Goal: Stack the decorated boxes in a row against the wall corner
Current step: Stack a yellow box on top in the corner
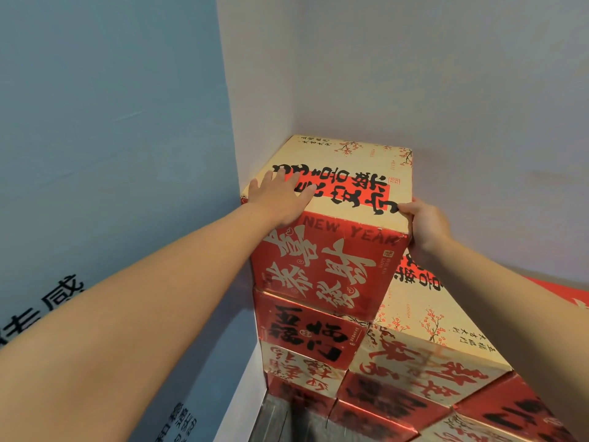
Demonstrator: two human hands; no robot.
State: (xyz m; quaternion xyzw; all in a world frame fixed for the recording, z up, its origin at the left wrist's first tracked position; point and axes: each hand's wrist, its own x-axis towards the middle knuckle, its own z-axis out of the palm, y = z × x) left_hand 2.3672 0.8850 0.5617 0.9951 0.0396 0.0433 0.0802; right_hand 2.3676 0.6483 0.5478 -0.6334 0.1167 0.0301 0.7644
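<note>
A red and cream decorated box (347, 199) with black characters and "NEW YEAR" print tops the tallest stack in the wall corner. My left hand (280, 196) lies flat on its top near the left front edge, fingers straight. My right hand (420, 224) grips the box's front right corner, thumb on top and fingers down the right side. Under it stand several more decorated boxes (312, 330). A lower stack (427, 339) sits right beside it on the right.
A white wall (414, 74) runs behind the stacks and a blue panel (111, 138) with printed characters stands on the left. A strip of dark floor (287, 422) shows at the foot of the stacks. More boxes (510, 416) continue at the lower right.
</note>
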